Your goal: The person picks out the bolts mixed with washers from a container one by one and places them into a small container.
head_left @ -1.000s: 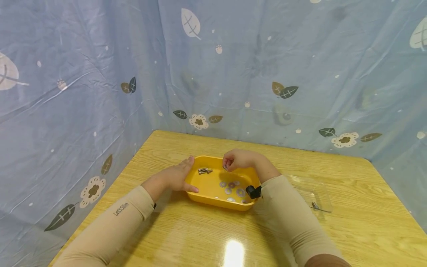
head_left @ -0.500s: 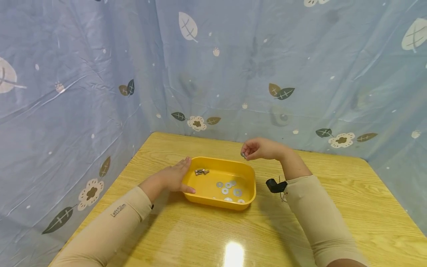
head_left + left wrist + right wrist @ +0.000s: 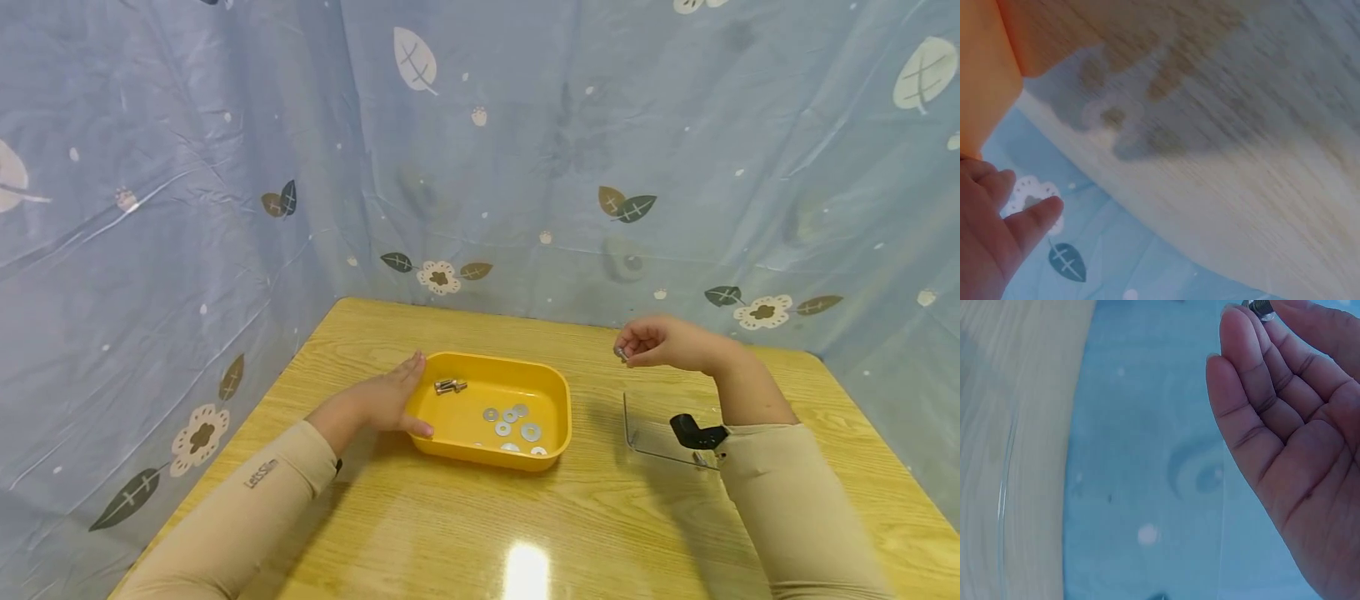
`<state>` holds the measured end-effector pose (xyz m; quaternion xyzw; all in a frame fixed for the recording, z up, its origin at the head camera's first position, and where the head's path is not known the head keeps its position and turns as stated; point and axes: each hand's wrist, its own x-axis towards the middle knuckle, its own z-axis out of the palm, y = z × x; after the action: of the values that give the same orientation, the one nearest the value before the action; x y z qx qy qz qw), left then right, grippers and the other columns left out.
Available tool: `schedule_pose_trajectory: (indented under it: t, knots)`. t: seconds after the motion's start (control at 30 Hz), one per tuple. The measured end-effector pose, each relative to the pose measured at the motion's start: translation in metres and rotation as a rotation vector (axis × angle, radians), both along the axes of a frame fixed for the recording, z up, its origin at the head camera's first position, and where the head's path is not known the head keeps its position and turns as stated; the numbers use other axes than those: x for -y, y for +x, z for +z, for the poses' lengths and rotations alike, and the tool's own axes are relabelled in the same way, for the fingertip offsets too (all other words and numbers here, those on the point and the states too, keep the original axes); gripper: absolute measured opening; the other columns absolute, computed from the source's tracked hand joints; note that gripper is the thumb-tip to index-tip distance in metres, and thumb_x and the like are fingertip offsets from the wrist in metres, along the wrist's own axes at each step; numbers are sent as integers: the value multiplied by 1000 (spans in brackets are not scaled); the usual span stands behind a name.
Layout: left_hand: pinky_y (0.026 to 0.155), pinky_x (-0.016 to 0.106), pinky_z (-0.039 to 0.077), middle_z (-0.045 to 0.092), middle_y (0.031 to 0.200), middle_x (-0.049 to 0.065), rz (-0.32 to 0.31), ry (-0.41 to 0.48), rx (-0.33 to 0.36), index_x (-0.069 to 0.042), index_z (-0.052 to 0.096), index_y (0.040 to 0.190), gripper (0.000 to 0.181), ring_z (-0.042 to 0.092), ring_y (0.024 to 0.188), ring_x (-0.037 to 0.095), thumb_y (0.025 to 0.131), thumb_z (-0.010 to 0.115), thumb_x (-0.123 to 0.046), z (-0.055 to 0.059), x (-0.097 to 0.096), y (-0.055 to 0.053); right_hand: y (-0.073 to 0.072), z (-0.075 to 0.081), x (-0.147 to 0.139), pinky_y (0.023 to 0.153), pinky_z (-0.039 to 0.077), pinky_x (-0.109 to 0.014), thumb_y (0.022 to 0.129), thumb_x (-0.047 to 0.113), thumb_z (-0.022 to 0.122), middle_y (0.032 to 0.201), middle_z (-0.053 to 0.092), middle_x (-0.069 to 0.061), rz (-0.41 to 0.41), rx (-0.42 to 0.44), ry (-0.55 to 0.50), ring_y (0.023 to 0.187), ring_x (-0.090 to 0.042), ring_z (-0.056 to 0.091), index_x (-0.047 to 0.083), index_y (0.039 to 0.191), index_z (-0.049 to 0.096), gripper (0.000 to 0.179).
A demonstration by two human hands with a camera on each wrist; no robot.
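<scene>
In the head view my right hand (image 3: 671,343) is raised over the table's right side, pinching a small metal bolt (image 3: 620,353) between thumb and fingers. Its threaded shank shows in the right wrist view as part of the bolt (image 3: 1262,307) at the top edge. My left hand (image 3: 381,402) lies with straight fingers against the left end of a yellow tray (image 3: 564,417). Inside the tray, several bolts (image 3: 448,387) lie at the left and several flat washers (image 3: 503,428) at the right. The left wrist view shows only part of the left hand (image 3: 1004,219) beside the tray wall.
A clear plastic box (image 3: 627,421) stands right of the tray, partly hidden by the right forearm; a metal piece (image 3: 703,458) shows at its front. The wood-grain table (image 3: 420,517) meets a blue patterned curtain (image 3: 525,167) at the back and left.
My right hand has lifted out of the tray and moved right with the bolt, to above the clear box. The left hand stays at the tray's left end.
</scene>
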<state>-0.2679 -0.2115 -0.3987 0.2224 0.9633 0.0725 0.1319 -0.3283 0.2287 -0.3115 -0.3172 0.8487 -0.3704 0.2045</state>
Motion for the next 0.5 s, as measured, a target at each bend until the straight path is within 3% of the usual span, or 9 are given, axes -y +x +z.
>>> schedule_pose_trajectory:
  t: [0.23,0.5]
  knots:
    - [108,49,16,-14,151,10,7,-48,-29,-3,-4,146,120,-6,139,25,69,54,-74,0,-1,-2,6,-6,-42,77,49,-30,88,13,61,97,55,-14,-83,36,-1,88,-20,57,-2,107,54,26]
    - [107,54,17,-11,152,12,10,-51,-34,-1,-2,146,123,-4,139,26,66,55,-75,0,-4,-4,6,-24,-75,78,48,-31,89,14,59,93,52,-12,-153,116,-15,85,-19,54,-5,111,48,31]
